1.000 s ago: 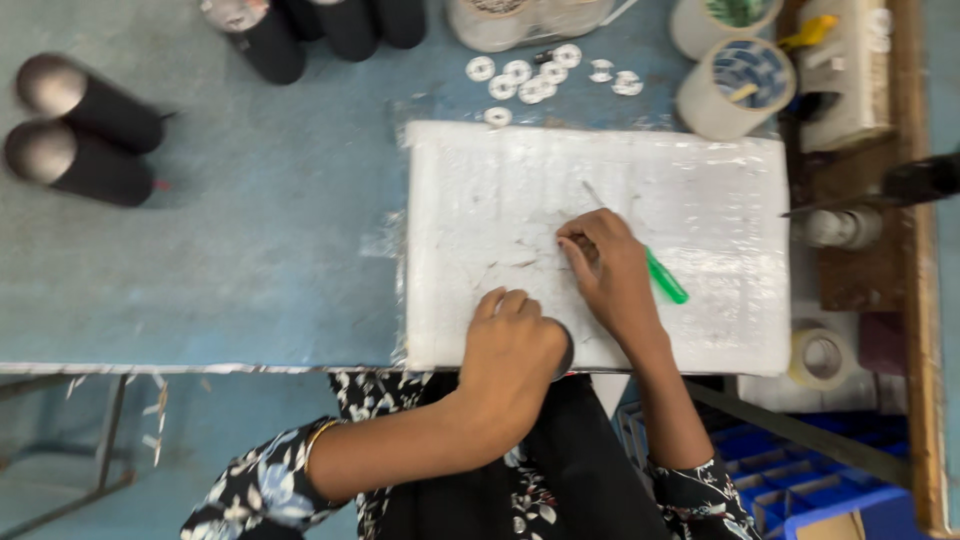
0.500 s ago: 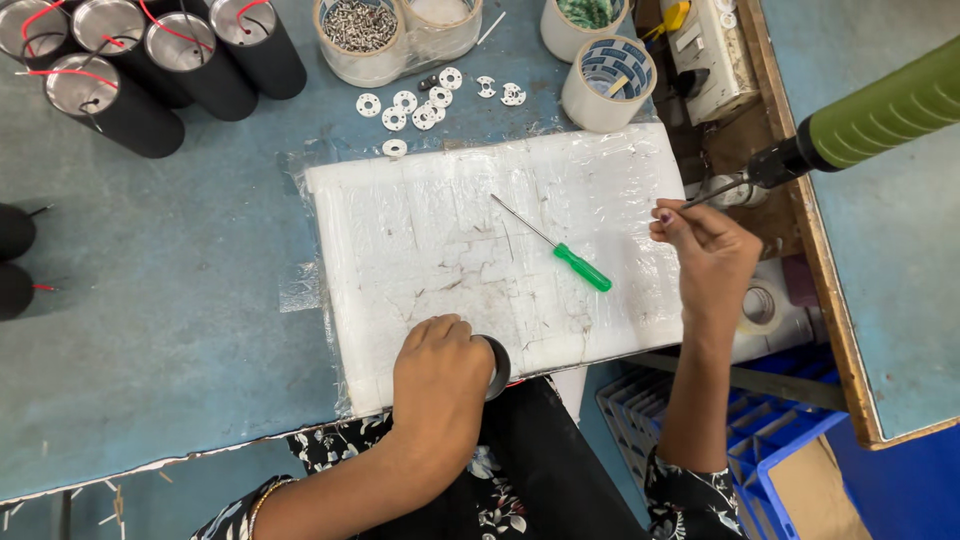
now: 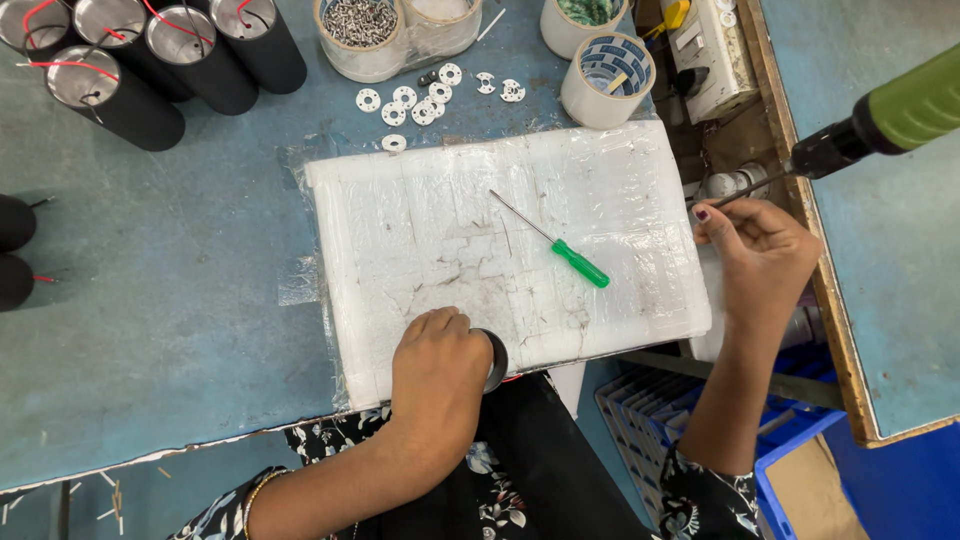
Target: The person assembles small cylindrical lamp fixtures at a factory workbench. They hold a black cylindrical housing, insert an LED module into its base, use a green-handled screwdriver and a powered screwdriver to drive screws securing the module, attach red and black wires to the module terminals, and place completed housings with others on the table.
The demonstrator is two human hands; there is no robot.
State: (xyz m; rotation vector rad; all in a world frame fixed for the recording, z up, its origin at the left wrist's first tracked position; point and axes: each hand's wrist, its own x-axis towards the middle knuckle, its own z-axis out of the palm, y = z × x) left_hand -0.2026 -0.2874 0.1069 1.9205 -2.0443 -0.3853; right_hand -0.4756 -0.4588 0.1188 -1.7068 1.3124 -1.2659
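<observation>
Work in hand, early stage as we judge it: our left hand [image 3: 438, 372] clasps a black cylinder [image 3: 494, 359] at the white foam pad's [image 3: 420, 240] near edge, our right hand [image 3: 757, 252] pinches the powered driver's bit [image 3: 737, 191], green screwdriver [image 3: 556, 242] lying unused.

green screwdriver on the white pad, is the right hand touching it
Apart. The head view shows the green screwdriver lying alone on the white pad, bare pad between it and the right hand off the pad's right edge.
</observation>
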